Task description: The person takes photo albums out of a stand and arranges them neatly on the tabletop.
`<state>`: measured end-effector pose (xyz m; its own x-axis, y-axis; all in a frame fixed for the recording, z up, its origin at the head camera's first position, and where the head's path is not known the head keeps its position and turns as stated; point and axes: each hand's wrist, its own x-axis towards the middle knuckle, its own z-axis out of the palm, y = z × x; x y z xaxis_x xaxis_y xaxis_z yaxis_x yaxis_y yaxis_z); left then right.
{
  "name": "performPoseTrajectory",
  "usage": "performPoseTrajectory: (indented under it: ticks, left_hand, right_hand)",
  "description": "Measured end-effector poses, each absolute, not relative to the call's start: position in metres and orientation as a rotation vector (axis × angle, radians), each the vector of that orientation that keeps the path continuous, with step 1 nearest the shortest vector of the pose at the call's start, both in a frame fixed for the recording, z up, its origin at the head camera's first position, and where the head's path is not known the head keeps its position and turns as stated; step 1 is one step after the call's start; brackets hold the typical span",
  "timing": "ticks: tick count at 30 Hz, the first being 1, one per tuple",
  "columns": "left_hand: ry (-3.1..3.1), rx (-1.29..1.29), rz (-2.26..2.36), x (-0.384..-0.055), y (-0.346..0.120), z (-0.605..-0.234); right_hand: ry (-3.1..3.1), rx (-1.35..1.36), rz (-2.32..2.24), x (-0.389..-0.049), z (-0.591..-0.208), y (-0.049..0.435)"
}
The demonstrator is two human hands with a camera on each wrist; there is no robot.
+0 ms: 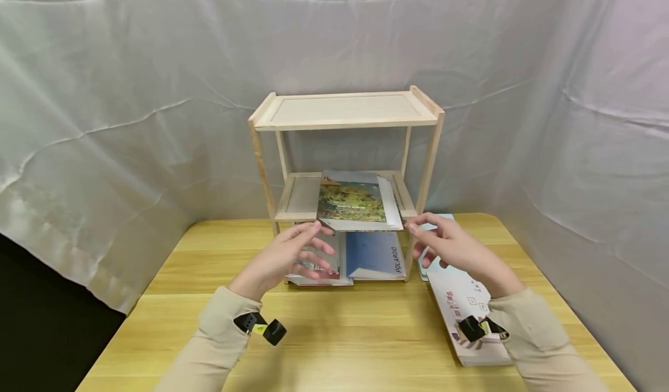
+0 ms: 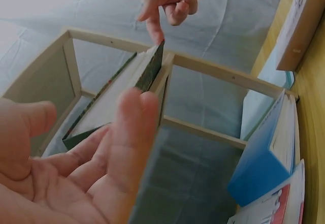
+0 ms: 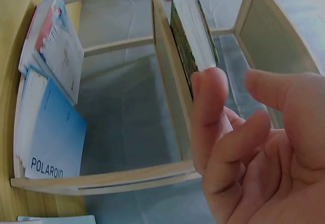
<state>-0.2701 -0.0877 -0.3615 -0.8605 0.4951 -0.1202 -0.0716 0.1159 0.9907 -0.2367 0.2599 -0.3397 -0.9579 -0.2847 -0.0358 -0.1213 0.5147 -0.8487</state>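
Observation:
A photo album (image 1: 351, 197) with a garden picture on its cover lies flat on the middle shelf, its front edge at the shelf's front. My left hand (image 1: 295, 250) is at its front left corner, thumb apart from the extended fingers. At the front right corner is my right hand (image 1: 452, 244); its index fingertip appears to touch the corner in the left wrist view. Both wrist views show the album (image 2: 109, 97) from its page edges, and neither hand wraps round it. Whether the left fingertips (image 2: 134, 99) press on it I cannot tell.
The wooden rack (image 1: 347, 108) has a bare top board. On its bottom level lie a blue POLAROID album (image 1: 373, 255) and a white and red book (image 1: 313, 273). A thick white book (image 1: 462, 308) and a pale teal book (image 1: 423, 270) lie on the table, right of the rack.

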Motion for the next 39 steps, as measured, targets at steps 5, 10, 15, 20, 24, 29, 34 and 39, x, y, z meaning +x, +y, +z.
performPoseTrajectory:
  ticks: [5, 10, 15, 20, 24, 29, 34, 39]
  left_hand:
    - [2.027, 0.329, 1.788, -0.278, -0.088, -0.356]
    - [2.013, 0.285, 1.728, -0.285, -0.085, -0.353]
    - [1.949, 0.28, 1.706, -0.289, -0.081, -0.351]
    - [1.906, 0.269, 1.702, -0.29, -0.078, -0.349]
    - [1.889, 0.278, 1.716, -0.291, -0.077, -0.349]
    - [1.886, 0.281, 1.719, -0.292, -0.077, -0.349]
    - [1.888, 0.273, 1.727, -0.292, -0.074, -0.348]
    - [1.905, 0.273, 1.713, -0.292, -0.074, -0.35]
  right_hand:
    - [2.55, -0.285, -1.436, -0.244, -0.34, 0.259]
    - [2.494, -0.243, -1.427, -0.251, -0.341, 0.255]
    - [2.454, -0.24, -1.409, -0.256, -0.34, 0.249]
    - [2.414, -0.236, -1.41, -0.261, -0.341, 0.242]
    - [2.402, -0.217, -1.415, -0.264, -0.342, 0.238]
    - [2.377, -0.206, -1.44, -0.267, -0.343, 0.233]
    - [2.383, -0.171, -1.455, -0.269, -0.344, 0.233]
    - [2.383, -0.176, -1.451, -0.27, -0.345, 0.233]
